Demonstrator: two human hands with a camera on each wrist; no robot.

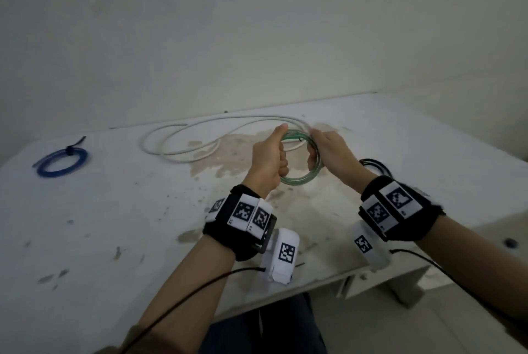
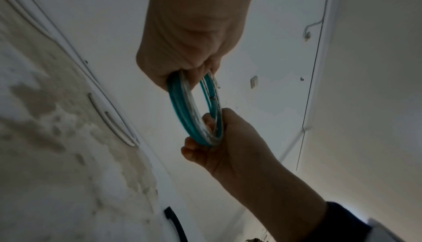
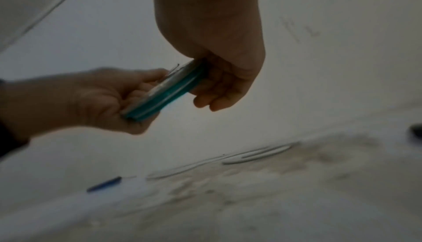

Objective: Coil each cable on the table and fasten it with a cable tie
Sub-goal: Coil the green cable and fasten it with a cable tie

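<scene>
Both hands hold a coiled green-and-clear cable (image 1: 297, 181) upright above the middle of the table (image 1: 114, 211). My left hand (image 1: 273, 158) grips the coil's left side in a fist, thumb up. My right hand (image 1: 321, 149) curls its fingers round the coil's right side. In the left wrist view the coil (image 2: 194, 112) hangs from the left hand (image 2: 189, 59) and the right hand (image 2: 219, 143) clasps its lower end. A thin dark piece (image 2: 211, 98) sticks out of the coil. A white cable (image 1: 183, 139) lies loose and sprawled behind. A blue coil (image 1: 61, 161) with a black tie lies at far left.
Black strands (image 1: 374, 165) lie on the table just right of my right hand. The table's front edge (image 1: 314, 282) runs under my wrists, and a wall stands right behind the table. The white tabletop has worn brown patches (image 1: 243, 153) beneath the hands.
</scene>
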